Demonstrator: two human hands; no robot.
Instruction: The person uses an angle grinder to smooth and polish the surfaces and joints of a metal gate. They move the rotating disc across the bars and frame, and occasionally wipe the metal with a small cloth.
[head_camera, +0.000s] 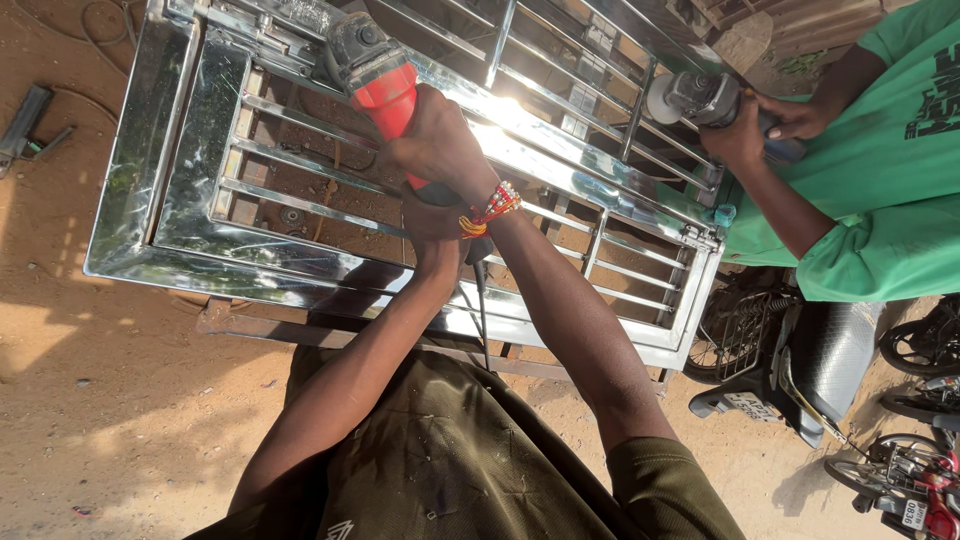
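Observation:
A red angle grinder (388, 95) with a grey head rests against the top rail of a shiny steel grille frame (140, 200) lying flat on a stand. My right hand (440, 148), with a beaded band at the wrist, is wrapped around the grinder's red body. Just below it, my left hand (432, 222) grips the dark rear handle and is partly covered by the right wrist. The grinder's black cord (481, 310) hangs down between my arms.
At the frame's right side, a person in a green shirt (880, 150) holds a second grinder (695, 98) with both hands. Parked motorbikes (800, 360) stand at the right. A dark tool (25, 125) and cable lie on the sandy ground at left.

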